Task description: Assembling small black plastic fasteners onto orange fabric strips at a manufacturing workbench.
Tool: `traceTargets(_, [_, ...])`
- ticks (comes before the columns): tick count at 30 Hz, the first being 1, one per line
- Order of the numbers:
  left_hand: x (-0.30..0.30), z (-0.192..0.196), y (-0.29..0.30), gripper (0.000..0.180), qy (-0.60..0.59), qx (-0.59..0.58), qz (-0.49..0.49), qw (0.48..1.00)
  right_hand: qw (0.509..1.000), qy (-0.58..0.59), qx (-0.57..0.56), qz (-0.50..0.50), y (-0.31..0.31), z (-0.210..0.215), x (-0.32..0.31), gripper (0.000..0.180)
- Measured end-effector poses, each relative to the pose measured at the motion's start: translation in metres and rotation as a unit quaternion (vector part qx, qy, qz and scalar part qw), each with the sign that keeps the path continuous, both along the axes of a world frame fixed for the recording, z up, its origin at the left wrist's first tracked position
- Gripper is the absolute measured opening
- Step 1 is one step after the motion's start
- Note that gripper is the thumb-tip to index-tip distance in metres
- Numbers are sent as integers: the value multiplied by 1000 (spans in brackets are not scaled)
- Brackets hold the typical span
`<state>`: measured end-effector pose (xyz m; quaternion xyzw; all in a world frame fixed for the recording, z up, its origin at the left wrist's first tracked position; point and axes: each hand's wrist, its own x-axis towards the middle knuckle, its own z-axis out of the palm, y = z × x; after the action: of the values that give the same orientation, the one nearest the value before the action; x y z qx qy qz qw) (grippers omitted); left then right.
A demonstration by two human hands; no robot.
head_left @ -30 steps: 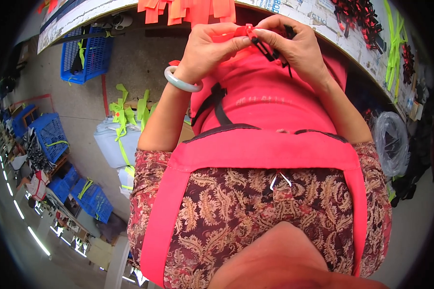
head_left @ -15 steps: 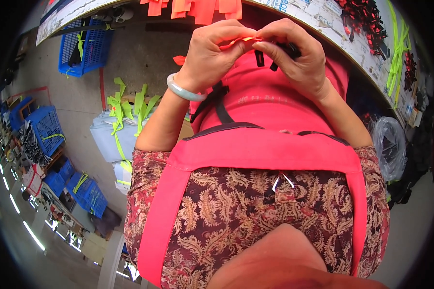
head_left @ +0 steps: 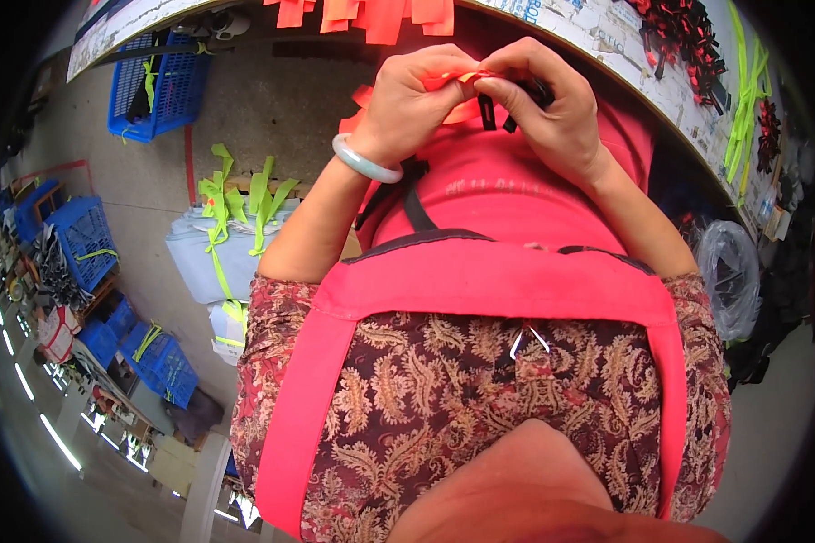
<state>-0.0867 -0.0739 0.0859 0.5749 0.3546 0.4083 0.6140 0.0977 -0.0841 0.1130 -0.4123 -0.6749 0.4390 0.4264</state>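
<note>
My left hand [head_left: 412,100] pinches a bright orange strip [head_left: 465,78] between thumb and fingertips; more orange material sticks out behind that hand. Fingertip to fingertip with it, my right hand [head_left: 557,113] is closed on the strip's other end. Small black slotted pieces [head_left: 488,114], which look like plastic buckles, hang below the right fingers, and more black shows in that palm. Whether the strip is threaded through a piece is hidden by the fingers. Both hands are held above my pink apron [head_left: 516,222], close to the table edge.
Orange strips [head_left: 385,20] overhang the edge of the table [head_left: 598,38] ahead. Farther right on it are a black-and-red heap [head_left: 684,45] and yellow-green strips [head_left: 745,109]. On the left stand a blue crate [head_left: 174,95] and a pale bundle [head_left: 199,258] tied with yellow-green strips.
My left hand has shifted slightly down and right. More of the orange strip now shows between my hands and behind the left one. The right hand has barely moved.
</note>
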Motion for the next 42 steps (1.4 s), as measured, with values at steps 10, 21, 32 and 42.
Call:
traceTargets(10, [4,4,0,11,-2,59,60,996,1000,7,-8,17,4,2,-2,12])
traceTargets(21, [4,19,7,10,2,126,41,991,999,-25,26,19,-1,24,-3,12])
traceTargets(32, [9,7,19,13,13,159,40,986,999,-30,-30,5,1,21,-1,13])
traceTargets(42, [1,22,22,12,-4,26,-13,1000,996,-1,-92,-3,7,10,8,13])
